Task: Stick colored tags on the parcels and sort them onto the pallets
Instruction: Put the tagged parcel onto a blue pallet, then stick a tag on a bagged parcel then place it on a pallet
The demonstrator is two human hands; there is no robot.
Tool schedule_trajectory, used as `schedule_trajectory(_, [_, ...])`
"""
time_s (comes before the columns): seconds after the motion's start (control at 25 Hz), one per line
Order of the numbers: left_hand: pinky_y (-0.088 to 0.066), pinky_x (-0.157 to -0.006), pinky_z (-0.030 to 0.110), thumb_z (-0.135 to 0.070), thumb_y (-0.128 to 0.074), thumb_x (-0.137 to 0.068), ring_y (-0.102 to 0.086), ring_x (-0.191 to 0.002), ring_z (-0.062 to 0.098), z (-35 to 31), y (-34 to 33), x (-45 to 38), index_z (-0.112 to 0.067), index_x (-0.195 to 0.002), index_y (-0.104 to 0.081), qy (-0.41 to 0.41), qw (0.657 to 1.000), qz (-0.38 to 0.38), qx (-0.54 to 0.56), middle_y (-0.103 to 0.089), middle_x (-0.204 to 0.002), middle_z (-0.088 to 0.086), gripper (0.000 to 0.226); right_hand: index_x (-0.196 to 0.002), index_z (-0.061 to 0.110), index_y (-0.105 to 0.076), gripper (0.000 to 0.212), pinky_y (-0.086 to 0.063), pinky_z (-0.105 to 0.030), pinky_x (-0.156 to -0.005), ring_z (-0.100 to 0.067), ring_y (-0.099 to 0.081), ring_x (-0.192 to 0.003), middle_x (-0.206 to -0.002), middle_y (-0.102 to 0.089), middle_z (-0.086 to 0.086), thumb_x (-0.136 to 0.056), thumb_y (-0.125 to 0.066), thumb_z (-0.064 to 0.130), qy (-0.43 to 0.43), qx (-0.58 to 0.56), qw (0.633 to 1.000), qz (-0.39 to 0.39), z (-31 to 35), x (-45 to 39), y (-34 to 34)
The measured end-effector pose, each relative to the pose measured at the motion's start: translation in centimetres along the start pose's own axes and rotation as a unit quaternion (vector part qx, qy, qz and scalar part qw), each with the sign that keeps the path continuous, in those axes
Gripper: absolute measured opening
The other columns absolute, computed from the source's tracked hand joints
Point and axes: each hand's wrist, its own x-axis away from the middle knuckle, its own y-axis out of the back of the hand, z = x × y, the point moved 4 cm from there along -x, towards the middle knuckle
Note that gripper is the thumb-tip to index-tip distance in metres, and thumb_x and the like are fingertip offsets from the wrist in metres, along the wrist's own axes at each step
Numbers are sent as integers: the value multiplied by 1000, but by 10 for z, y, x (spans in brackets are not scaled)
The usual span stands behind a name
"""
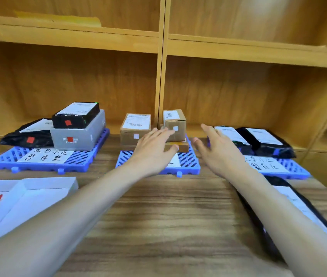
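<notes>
Item: flat brown parcel [178, 147] on my middle pallet [188, 162], under a small carton [175, 124]. My left hand [152, 150] and right hand [220, 150] flank it, fingers [163, 132] spread, holding nothing.

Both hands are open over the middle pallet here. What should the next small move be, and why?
Probably draw both hands back toward the black parcel lying untagged on the table. The left hand and right hand hold nothing, and the small cardboard box already sits stacked on the middle pallet, white tag showing.
</notes>
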Motion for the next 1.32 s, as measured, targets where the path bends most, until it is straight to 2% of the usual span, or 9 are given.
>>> schedule_trajectory(0.16, [-14,-121,37,-41,-44,-102,-14,-154,17,-42,-30,-2,-29,-152,-36,-19,999,14,35,-28,-163,-6,51,-150,19,-37,58,-36,-36,-106,-26,-43,-135,-146,-48,-3,-100,-45,48,-27,9,999,-19,-40,26,34])
schedule_trajectory(0.32, [-13,-124,37,-39,-46,-102,-13,-154,16,-78,-55,1,-27,-151,-38,-27,996,35,76,-29,-163,-4,51,-151,22,-35,58,-36,-36,-106,-24,-40,-137,-152,-42,-2,-100,-43,50,-68,10,997,-23,-80,51,63])
schedule_trajectory(0.44, [-14,-123,37,-37,-47,-102,-15,-154,17,-103,-69,3,-25,-150,-40,-43,994,39,93,-31,-162,-3,50,-151,25,-34,58,-43,-37,-103,-24,-42,-136,-152,-41,-1,-100,-42,51,-89,8,995,-32,-105,65,81])
schedule_trajectory(0.64, [-15,-122,34,-36,-47,-103,-15,-154,17,-138,-96,7,-25,-151,-39,-64,990,55,115,-33,-162,-2,50,-148,27,-37,53,-37,-35,-92,-23,-45,-132,-150,-44,-1,-101,-41,51,-123,15,991,-41,-140,86,104])
schedule_trajectory(0.76, [-16,-113,22,-34,-49,-102,-20,-151,13,-154,-117,17,-25,-150,-40,-80,982,77,150,-35,-159,-3,49,-150,25,-36,56,-38,-36,-98,-24,-44,-135,-152,-43,-3,-101,-39,51,-155,16,987,-29,-163,102,101])
schedule_trajectory(0.84, [-17,-108,17,-33,-52,-101,-26,-148,13,-161,-135,26,-23,-148,-43,-82,977,91,174,-39,-156,-3,49,-149,22,-39,57,-39,-37,-101,-24,-45,-135,-145,-52,-5,-100,-39,52,-173,12,985,-8,-183,115,92])
schedule_trajectory(1.0, [-20,-121,31,-38,-58,-97,-28,-149,16,-164,-178,44,-24,-148,-43,-76,972,131,177,-34,-159,-1,55,-140,25,-47,51,-42,-42,-103,-30,-51,-127,-136,-58,-6,-96,-43,51,-208,8,978,19,-217,144,73])
schedule_trajectory(1.2, [-17,-122,35,-50,-61,-91,-15,-153,18,-162,-216,63,-31,-153,-32,-35,971,179,158,-19,-165,5,71,-145,31,-40,59,-41,-50,-105,-34,-49,-126,-140,-52,-8,-94,-44,60,-267,36,961,70,-243,172,57])
schedule_trajectory(1.32, [-21,-119,36,-51,-61,-90,-19,-152,24,-156,-222,66,-39,-151,-31,-11,970,174,169,-24,-162,9,70,-144,29,-42,55,-43,-39,-98,-30,-52,-124,-137,-56,-8,-96,-47,55,-273,-30,959,64,-245,174,54])
